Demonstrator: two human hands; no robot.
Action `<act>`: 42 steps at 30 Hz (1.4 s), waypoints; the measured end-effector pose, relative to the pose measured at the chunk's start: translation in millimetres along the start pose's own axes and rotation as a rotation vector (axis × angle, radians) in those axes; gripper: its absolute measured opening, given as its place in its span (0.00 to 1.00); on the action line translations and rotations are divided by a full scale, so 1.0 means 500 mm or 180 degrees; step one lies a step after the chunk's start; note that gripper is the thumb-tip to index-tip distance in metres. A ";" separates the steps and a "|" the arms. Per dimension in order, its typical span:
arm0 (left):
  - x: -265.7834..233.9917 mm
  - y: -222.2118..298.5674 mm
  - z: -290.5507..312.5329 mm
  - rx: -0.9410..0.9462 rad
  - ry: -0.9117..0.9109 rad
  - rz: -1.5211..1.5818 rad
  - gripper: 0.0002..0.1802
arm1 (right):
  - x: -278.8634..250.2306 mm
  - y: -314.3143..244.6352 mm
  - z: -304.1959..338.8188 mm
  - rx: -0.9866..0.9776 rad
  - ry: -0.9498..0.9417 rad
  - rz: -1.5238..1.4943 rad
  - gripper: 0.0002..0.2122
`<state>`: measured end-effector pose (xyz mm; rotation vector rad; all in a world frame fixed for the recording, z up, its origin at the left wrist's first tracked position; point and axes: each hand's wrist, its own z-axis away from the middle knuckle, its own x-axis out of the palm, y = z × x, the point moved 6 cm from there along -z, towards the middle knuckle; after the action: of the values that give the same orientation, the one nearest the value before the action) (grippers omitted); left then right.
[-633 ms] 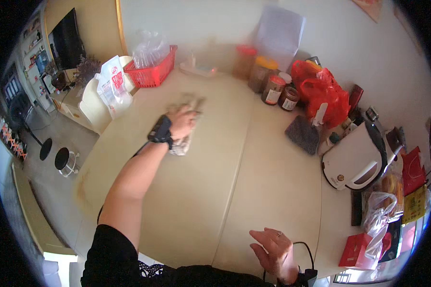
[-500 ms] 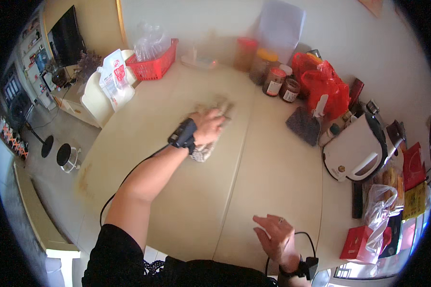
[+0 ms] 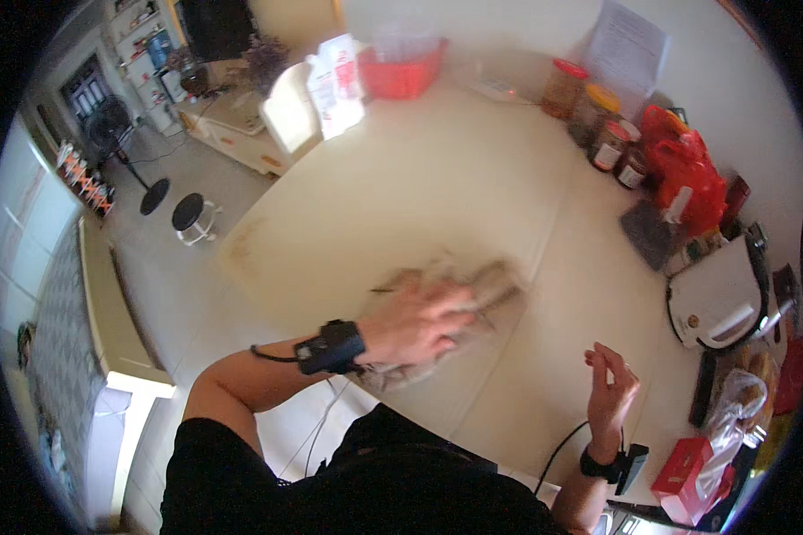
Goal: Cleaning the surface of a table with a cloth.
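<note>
My left hand point(image 3: 419, 321) presses down on a rumpled, greyish-beige cloth point(image 3: 495, 283) on the cream table point(image 3: 401, 178). Both are smeared by motion, and the palm covers the cloth's middle. Its edges stick out beyond the fingers and below the wrist, near the table's front edge. Over the right part of the table my right hand point(image 3: 611, 388) is raised, fingers loosely bent and a little apart, holding nothing. Each wrist wears a black strapped device with a cable.
Along the back right stand lidded jars point(image 3: 608, 147), a red plastic bag point(image 3: 687, 174), a dark pad point(image 3: 649, 234) and a white appliance point(image 3: 718, 294). A red box point(image 3: 682, 481) is nearer. At the back left are a red basket point(image 3: 406, 76) and a white package point(image 3: 337, 89).
My left hand and the cloth have swept from the table's middle toward me and the front edge. My right hand has lifted and turned slightly. The view has shifted left.
</note>
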<state>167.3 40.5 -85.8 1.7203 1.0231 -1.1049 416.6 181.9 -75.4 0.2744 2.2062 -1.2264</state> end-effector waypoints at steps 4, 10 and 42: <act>-0.078 -0.164 0.184 -0.1669 0.0229 -0.0706 0.22 | 0.010 -0.004 0.000 -0.0077 -0.0194 0.0039 0.07; -0.160 -0.398 0.382 -0.3063 0.0544 -0.1156 0.20 | 0.011 -0.011 0.002 -0.0070 -0.0059 -0.0054 0.06; -0.027 -0.413 -0.016 -0.1267 0.0421 -0.0429 0.19 | 0.044 -0.017 0.008 -0.0202 -0.0389 0.0340 0.04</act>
<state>-24.9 112.0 -114.0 1.4321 1.3569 -0.8075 396.8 171.6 -84.2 0.2806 2.0935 -1.0849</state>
